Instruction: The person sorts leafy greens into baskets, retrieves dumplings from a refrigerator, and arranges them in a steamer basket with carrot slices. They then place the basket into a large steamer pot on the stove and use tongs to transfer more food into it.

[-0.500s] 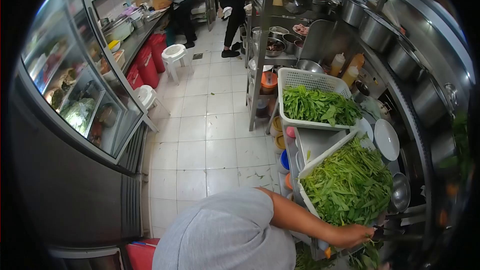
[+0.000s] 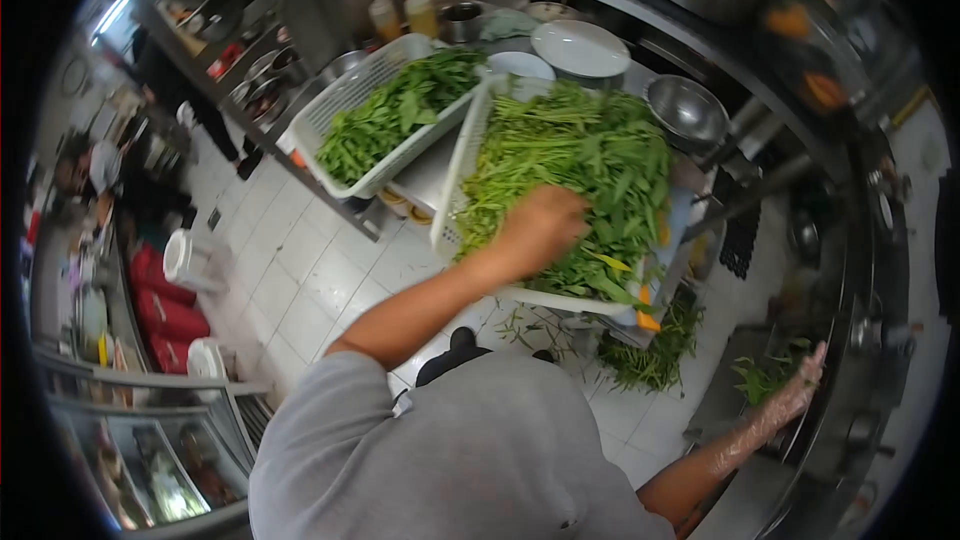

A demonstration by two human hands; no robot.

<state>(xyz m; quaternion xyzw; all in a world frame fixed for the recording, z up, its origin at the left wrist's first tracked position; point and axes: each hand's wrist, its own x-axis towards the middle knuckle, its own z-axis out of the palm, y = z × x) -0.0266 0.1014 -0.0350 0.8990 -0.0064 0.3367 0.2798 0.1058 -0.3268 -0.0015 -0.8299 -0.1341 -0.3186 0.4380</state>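
Note:
My left hand (image 2: pixel 548 228), bare and blurred, is over the leafy greens (image 2: pixel 610 155) heaped in the nearer white perforated basket (image 2: pixel 462 185). Its fingers are curled downward and partly hidden, and whether they grip any greens is unclear. Far out on the right, my right hand (image 2: pixel 800 382) wears a clear plastic glove. A small bunch of leafy stems (image 2: pixel 762 376) sticks out from its left side, apparently held in it.
A second white basket (image 2: pixel 315 125) of greens stands left of the first. Around them are a white plate (image 2: pixel 582 48), a metal bowl (image 2: pixel 686 110) and squeeze bottles (image 2: pixel 418 10). Loose greens (image 2: pixel 655 345) lie low beneath the nearer basket. Two people are at the far left.
The view has swung to the right and rotated. My left hand has moved from the near corner of the basket onto the greens. My gloved right hand has come into view.

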